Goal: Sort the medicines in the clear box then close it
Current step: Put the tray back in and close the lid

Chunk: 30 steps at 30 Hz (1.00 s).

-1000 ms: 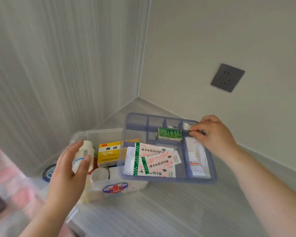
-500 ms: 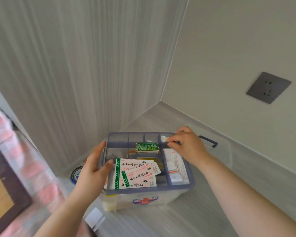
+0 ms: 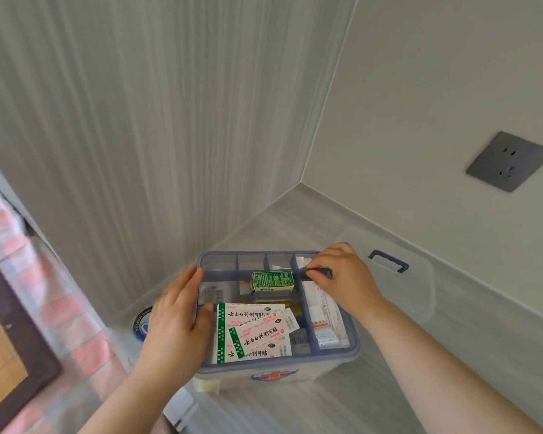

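On the corner worktop (image 3: 373,396) | divided tray (image 3: 355,350) atop clear box (image 3: 295,379) | left hand (image 3: 177,317) clasps tray's edge | right hand (image 3: 342,274) pinches its handle

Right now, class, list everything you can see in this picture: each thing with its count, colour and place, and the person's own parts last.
Box: one, clear, red-cross sticker on front, on the grey counter.
Tray: one, blue-tinted, divided, sitting in the box's top.
Small carton: one, green, middle of the tray.
Plaster packets: a few overlapping, white with green stripe, tray's front section.
Sachets: several, white, tray's right section.
Lid: one, clear with blue handle, behind and right of the box.
Socket: one, grey, right wall.
Round thing: one, blue and white, left of the box, partly hidden.
Left hand: on the tray's left edge.
Right hand: gripping the tray's back right.
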### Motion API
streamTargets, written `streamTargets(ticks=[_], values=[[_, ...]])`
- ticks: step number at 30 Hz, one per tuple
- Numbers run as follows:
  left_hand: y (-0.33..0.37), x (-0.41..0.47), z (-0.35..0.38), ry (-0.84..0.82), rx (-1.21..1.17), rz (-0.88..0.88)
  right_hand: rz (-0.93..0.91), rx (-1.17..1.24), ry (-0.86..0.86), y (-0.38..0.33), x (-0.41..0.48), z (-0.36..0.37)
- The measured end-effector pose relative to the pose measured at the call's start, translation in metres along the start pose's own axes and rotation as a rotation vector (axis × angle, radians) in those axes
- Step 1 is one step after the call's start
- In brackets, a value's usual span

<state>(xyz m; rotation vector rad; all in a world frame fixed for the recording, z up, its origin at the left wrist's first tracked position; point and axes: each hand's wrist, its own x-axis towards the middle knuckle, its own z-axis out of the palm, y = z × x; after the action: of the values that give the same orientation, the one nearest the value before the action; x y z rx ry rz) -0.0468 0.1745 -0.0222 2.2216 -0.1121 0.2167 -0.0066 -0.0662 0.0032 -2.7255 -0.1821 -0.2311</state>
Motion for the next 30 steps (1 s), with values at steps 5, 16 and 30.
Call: streamTargets(ticks=[5,16,30], values=[[0.028,0.001,-0.004,-0.048,0.294,0.294,-0.038,0.046,0.280,0.008,-0.006,-0.008],[0.052,0.019,0.039,-0.276,0.484,0.490,0.372,-0.136,0.140,0.120,-0.003,-0.014],[0.054,0.025,0.039,-0.298,0.484,0.454,0.526,-0.226,0.013,0.160,0.024,-0.019]])
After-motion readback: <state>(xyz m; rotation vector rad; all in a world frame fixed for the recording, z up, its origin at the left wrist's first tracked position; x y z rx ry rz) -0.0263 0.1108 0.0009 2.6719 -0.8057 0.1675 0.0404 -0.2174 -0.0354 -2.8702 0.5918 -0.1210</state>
